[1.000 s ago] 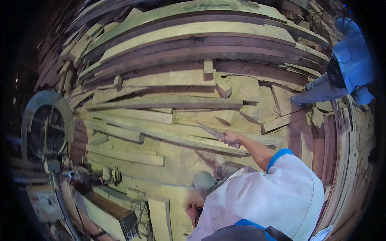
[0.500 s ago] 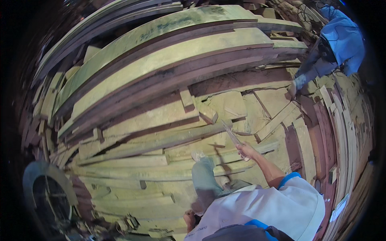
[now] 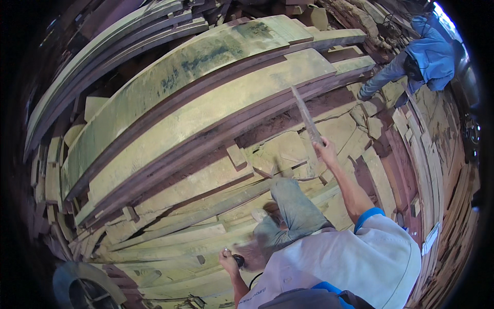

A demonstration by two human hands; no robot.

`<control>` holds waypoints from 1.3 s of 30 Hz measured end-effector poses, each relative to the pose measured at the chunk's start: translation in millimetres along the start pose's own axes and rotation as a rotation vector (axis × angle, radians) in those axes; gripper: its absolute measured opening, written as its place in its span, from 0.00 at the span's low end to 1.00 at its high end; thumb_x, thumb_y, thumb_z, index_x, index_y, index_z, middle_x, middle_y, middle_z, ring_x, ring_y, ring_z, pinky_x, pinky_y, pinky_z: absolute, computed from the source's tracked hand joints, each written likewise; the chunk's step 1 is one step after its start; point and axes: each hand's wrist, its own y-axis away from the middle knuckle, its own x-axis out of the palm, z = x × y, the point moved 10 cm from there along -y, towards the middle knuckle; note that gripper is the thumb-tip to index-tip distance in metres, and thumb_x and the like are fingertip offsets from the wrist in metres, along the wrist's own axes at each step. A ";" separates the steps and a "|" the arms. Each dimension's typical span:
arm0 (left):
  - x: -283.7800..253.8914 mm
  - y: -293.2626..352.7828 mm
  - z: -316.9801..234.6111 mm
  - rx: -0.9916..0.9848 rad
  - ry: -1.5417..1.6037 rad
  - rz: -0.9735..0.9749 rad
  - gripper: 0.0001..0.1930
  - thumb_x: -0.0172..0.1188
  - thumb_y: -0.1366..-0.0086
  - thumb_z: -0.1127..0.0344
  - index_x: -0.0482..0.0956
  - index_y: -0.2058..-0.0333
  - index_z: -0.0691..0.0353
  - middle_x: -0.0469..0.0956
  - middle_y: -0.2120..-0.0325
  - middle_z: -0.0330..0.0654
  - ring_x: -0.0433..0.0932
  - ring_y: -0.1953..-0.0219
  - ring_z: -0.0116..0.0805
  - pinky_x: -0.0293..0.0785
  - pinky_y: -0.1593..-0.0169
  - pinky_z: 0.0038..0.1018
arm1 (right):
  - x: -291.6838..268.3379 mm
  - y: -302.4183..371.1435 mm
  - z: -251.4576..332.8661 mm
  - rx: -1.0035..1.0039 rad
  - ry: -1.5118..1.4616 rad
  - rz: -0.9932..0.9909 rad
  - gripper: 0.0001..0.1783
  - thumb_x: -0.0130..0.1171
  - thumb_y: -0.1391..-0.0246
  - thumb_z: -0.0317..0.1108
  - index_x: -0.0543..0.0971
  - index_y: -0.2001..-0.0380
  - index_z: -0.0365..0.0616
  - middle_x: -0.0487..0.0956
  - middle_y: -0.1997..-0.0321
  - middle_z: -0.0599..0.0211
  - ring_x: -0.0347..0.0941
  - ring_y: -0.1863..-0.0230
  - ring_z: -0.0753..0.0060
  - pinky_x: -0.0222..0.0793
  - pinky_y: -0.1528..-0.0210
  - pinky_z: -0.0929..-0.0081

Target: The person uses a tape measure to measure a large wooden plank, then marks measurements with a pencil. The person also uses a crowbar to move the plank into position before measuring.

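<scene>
My right hand (image 3: pixel 325 151) is closed round the lower end of a long, narrow, tapered strip (image 3: pixel 305 116), wood-like and pale. The strip points away from me, and its far tip lies across the edge of a thick plank (image 3: pixel 216 105) in this view. Low and to the left, my left hand (image 3: pixel 228 260) is closed at a small black rounded object (image 3: pixel 239 260). A small shiny round part shows by its fingers; its kind is not clear. Below my hands, my legs are among dusty boards.
Long beams (image 3: pixel 180 72) are stacked ahead and to the left. Loose boards and offcuts (image 3: pixel 237 156) cover the ground. Narrow planks (image 3: pixel 429 170) lie along the right. A co-worker in blue (image 3: pixel 431 54) bends at the far right. A large ring-shaped wheel (image 3: pixel 90 288) stands lower left.
My right hand has moved forward with the strip, bringing its tip to the stacked planks. My left hand has come up from the lower edge. My legs have shifted; the co-worker's feet have moved.
</scene>
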 end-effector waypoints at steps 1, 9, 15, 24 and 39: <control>4.9 -10.4 -24.9 0.051 0.038 0.012 0.10 0.55 0.37 0.72 0.77 0.58 0.69 0.77 0.73 0.41 0.74 0.69 0.28 0.71 0.62 0.26 | -8.9 -15.1 8.8 0.056 0.076 -0.030 0.19 0.60 0.48 0.38 0.79 0.55 0.40 0.77 0.74 0.71 0.69 0.73 0.82 0.66 0.73 0.75; 112.5 -124.2 -198.0 0.108 0.120 0.124 0.09 0.57 0.36 0.72 0.77 0.58 0.68 0.77 0.72 0.37 0.72 0.70 0.24 0.68 0.65 0.21 | -12.3 -232.0 136.8 -0.098 0.184 -0.174 0.22 0.58 0.47 0.46 0.80 0.66 0.34 0.77 0.79 0.62 0.75 0.75 0.74 0.69 0.72 0.70; 218.0 -185.3 -334.0 -0.005 0.206 0.149 0.07 0.56 0.35 0.73 0.78 0.59 0.67 0.76 0.72 0.35 0.69 0.72 0.19 0.65 0.68 0.18 | 81.9 -465.1 228.3 -0.197 0.615 -0.246 0.20 0.57 0.46 0.42 0.77 0.63 0.32 0.79 0.65 0.49 0.78 0.60 0.57 0.74 0.59 0.61; 263.2 -172.8 -495.8 -0.136 -0.057 0.159 0.10 0.57 0.33 0.66 0.75 0.57 0.66 0.74 0.74 0.33 0.68 0.73 0.18 0.65 0.69 0.18 | 167.6 -561.1 244.6 -0.380 0.925 -0.176 0.23 0.62 0.50 0.38 0.70 0.53 0.40 0.71 0.57 0.52 0.71 0.53 0.50 0.71 0.56 0.53; 289.2 -290.4 -735.5 0.309 -0.184 0.157 0.07 0.57 0.36 0.76 0.77 0.60 0.66 0.76 0.72 0.37 0.71 0.74 0.21 0.68 0.69 0.19 | 175.3 -613.7 255.6 -0.354 1.171 -0.158 0.18 0.59 0.47 0.41 0.72 0.60 0.38 0.70 0.59 0.54 0.72 0.55 0.52 0.74 0.61 0.58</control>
